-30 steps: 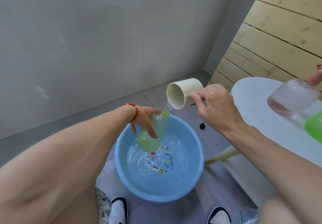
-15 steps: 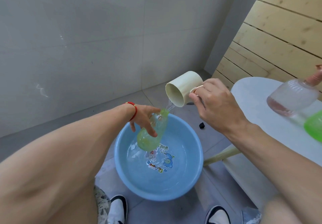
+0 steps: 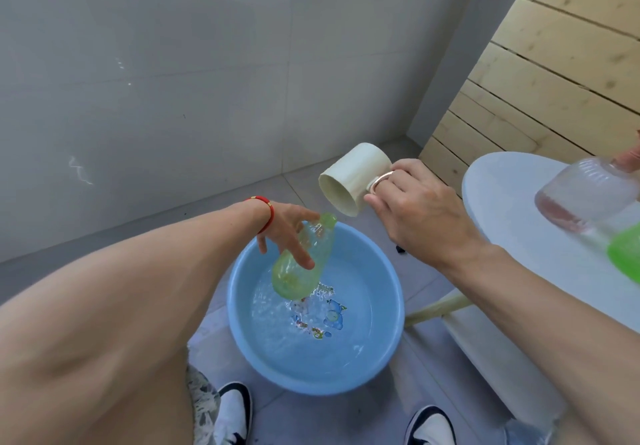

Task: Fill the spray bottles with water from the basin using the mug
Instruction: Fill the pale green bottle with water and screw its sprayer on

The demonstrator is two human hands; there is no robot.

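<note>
Left hand holds green bottle over basin, beside table.

Glossy blue plastic basin; translucent green plastic bottle; matt cream mug; smooth white bench; pale knotty wood panelling; smooth grey wall tiles.

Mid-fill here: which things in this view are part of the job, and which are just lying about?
In the job:
- green bottle, held by left hand
- mug, tipped, held by right hand
- blue basin with water
- clear bottle and another green bottle on the white table

Lying about:
- small black object on the floor
</note>
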